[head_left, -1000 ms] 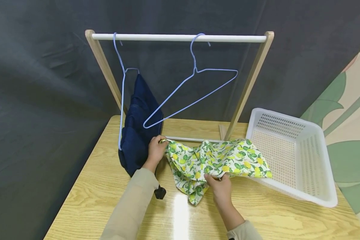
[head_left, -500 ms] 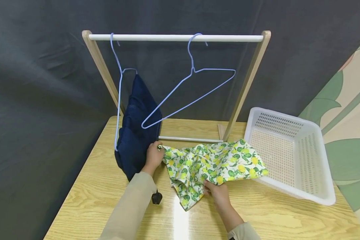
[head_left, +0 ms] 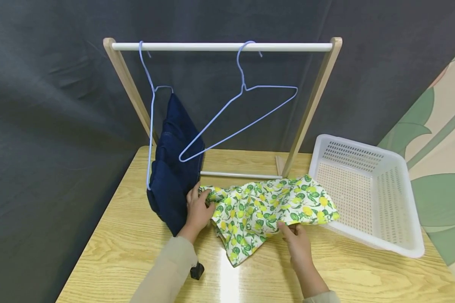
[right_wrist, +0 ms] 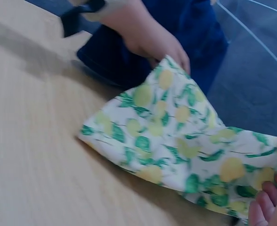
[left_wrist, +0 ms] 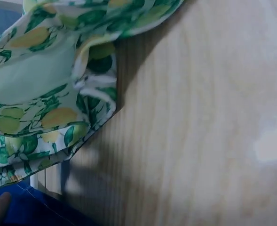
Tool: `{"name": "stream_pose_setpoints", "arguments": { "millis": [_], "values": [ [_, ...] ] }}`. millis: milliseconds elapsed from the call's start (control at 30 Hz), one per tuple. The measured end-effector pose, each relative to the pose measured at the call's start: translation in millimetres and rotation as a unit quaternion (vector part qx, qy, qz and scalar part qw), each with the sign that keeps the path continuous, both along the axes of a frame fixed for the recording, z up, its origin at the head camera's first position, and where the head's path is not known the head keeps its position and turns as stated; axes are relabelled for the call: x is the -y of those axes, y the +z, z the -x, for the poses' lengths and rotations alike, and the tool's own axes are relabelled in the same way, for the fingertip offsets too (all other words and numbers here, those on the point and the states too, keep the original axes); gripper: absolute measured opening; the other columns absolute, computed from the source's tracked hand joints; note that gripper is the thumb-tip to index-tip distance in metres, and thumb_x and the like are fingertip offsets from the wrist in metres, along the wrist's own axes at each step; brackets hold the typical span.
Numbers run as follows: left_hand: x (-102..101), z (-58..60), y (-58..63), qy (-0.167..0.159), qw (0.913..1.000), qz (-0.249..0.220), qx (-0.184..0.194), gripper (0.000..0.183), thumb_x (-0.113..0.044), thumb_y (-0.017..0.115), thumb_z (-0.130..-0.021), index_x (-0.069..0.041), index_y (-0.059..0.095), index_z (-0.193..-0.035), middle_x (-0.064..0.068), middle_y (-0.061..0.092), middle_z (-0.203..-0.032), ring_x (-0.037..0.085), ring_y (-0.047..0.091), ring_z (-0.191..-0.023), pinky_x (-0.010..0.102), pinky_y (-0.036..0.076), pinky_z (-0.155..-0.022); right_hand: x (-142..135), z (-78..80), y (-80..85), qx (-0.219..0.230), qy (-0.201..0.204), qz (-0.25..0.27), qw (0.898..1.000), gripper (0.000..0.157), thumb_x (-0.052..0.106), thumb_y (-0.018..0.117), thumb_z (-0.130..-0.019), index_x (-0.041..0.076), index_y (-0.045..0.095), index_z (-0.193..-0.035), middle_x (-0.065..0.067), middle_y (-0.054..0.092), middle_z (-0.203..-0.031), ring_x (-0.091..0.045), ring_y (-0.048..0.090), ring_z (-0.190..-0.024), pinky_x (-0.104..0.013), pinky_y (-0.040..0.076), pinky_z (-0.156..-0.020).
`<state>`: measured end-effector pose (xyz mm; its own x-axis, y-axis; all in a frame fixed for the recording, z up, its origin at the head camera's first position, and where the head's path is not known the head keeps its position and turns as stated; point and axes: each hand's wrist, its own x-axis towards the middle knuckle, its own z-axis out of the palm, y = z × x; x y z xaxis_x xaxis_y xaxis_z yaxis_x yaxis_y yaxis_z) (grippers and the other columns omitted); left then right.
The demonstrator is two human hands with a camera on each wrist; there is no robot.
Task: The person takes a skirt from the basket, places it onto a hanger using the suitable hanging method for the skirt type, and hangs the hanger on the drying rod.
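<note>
A white garment with a lemon and green-leaf print [head_left: 250, 210] lies crumpled across the table, its right end overlapping the basket's rim. My left hand [head_left: 199, 210] holds its left end, thumb and fingers around the gathered cloth. At the lower right edge, my right hand [head_left: 298, 246] pinches the fabric, thumb on top. The right wrist view shows those fingers [right_wrist: 265, 202] curled at the cloth's edge. In the left wrist view a fold of the garment [left_wrist: 39, 89] gapes, showing its paler inside. A dark blue denim garment [head_left: 174, 168] hangs right behind my left hand.
A wooden rack with a white rail [head_left: 201, 47] stands behind the cloth. A bare blue wire hanger [head_left: 231, 136] hangs mid-rail; another hanger [head_left: 151, 109] bears the denim at left. The white plastic basket [head_left: 398, 235] stands at right. Dark curtain backs the table.
My right hand has slid right along the garment's lower edge. My left hand has shifted slightly, its thumb and fingers spread wider, and the front flap of cloth lies flatter.
</note>
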<state>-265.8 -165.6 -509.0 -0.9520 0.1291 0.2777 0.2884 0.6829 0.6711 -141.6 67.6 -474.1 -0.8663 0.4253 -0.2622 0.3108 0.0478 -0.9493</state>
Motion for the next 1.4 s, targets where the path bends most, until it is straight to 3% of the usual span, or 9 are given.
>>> {"name": "stream_pose_setpoints", "arguments": {
  "millis": [167,300,400,500,767,967,1133,1267,1400],
  "values": [
    [0,-12.2,-0.4,-0.010,0.9994,-0.034,0.004,0.027,-0.015,0.057,-0.080,-0.005,0.058,-0.106,0.011,0.029,-0.131,0.032,0.020,-0.116,0.048,0.026,-0.089,-18,-2.5,8.9,-0.042,-0.076,0.035,0.996,0.035,0.032,0.051,-0.086,-0.001,0.040,-0.091,-0.004,0.043,-0.088,-0.014,0.044,-0.080,-0.025,0.040,-0.073],
    [2,-21.1,1.5,-0.058,0.9928,-0.080,0.068,0.027,-0.021,0.052,-0.086,-0.004,0.058,-0.105,0.010,0.040,-0.121,0.029,0.029,-0.111,0.045,0.031,-0.085,-32,-3.8,12.8,-0.078,-0.139,0.037,0.987,0.025,0.023,0.051,-0.087,0.000,0.042,-0.091,-0.003,0.044,-0.086,-0.010,0.044,-0.075,-0.018,0.040,-0.067],
    [3,-27.2,3.0,-0.108,0.9790,-0.108,0.136,0.038,-0.030,0.049,-0.088,-0.004,0.052,-0.114,0.011,0.044,-0.118,0.028,0.037,-0.107,0.044,0.036,-0.082,-43,-2.3,12.5,-0.096,-0.177,-0.013,0.979,0.020,0.015,0.052,-0.086,-0.001,0.042,-0.093,-0.004,0.043,-0.085,-0.008,0.043,-0.071,-0.013,0.039,-0.060],
    [3,-31.4,2.7,-0.138,0.9685,-0.098,0.183,0.049,-0.035,0.048,-0.087,-0.002,0.044,-0.123,0.015,0.042,-0.122,0.031,0.040,-0.109,0.045,0.036,-0.084,-55,-0.7,13.4,-0.089,-0.187,-0.096,0.974,0.030,0.016,0.052,-0.085,-0.004,0.040,-0.104,-0.004,0.039,-0.094,-0.006,0.040,-0.072,-0.009,0.037,-0.057],
    [6,-28.4,-4.4,-0.124,0.9723,-0.065,0.188,0.042,-0.020,0.046,-0.090,0.005,0.042,-0.123,0.023,0.041,-0.123,0.036,0.036,-0.114,0.045,0.032,-0.090,-78,3.8,21.7,-0.032,-0.091,-0.221,0.971,0.050,0.023,0.048,-0.087,-0.005,0.034,-0.126,-0.017,0.035,-0.121,-0.009,0.039,-0.071,-0.017,0.036,-0.048],
    [14,-20.1,-2.4,-0.077,0.9804,-0.080,0.163,0.033,-0.017,0.049,-0.088,0.000,0.051,-0.116,0.019,0.050,-0.115,0.032,0.044,-0.107,0.042,0.037,-0.085,-82,10.8,28.0,-0.008,-0.032,-0.219,0.975,0.051,0.026,0.050,-0.086,-0.003,0.037,-0.125,-0.019,0.040,-0.113,-0.019,0.039,-0.082,-0.023,0.038,-0.055],
    [21,-13.3,3.9,-0.026,0.9800,-0.105,0.167,0.028,-0.019,0.050,-0.088,-0.004,0.054,-0.111,0.013,0.057,-0.095,0.024,0.053,-0.083,0.035,0.042,-0.070,-75,13.0,26.5,0.000,0.010,-0.228,0.974,0.035,0.021,0.050,-0.086,-0.004,0.049,-0.111,-0.012,0.043,-0.093,-0.018,0.040,-0.076,-0.024,0.038,-0.055],
    [26,-9.7,8.3,0.003,0.9737,-0.130,0.187,0.023,-0.020,0.049,-0.088,-0.005,0.055,-0.105,0.008,0.050,-0.073,0.018,0.045,-0.062,0.030,0.038,-0.056,-64,9.7,20.7,-0.004,0.052,-0.249,0.967,0.020,0.015,0.051,-0.086,-0.003,0.054,-0.095,-0.010,0.048,-0.084,-0.016,0.043,-0.070,-0.024,0.039,-0.053],
    [30,-7.8,10.3,0.019,0.9702,-0.144,0.194,0.022,-0.019,0.049,-0.088,-0.005,0.056,-0.105,0.009,0.054,-0.085,0.019,0.047,-0.069,0.030,0.038,-0.060,-55,4.9,13.8,-0.004,0.080,-0.270,0.960,0.015,0.011,0.051,-0.085,-0.003,0.053,-0.087,-0.008,0.049,-0.079,-0.016,0.044,-0.065,-0.024,0.038,-0.051]
  ]
}}
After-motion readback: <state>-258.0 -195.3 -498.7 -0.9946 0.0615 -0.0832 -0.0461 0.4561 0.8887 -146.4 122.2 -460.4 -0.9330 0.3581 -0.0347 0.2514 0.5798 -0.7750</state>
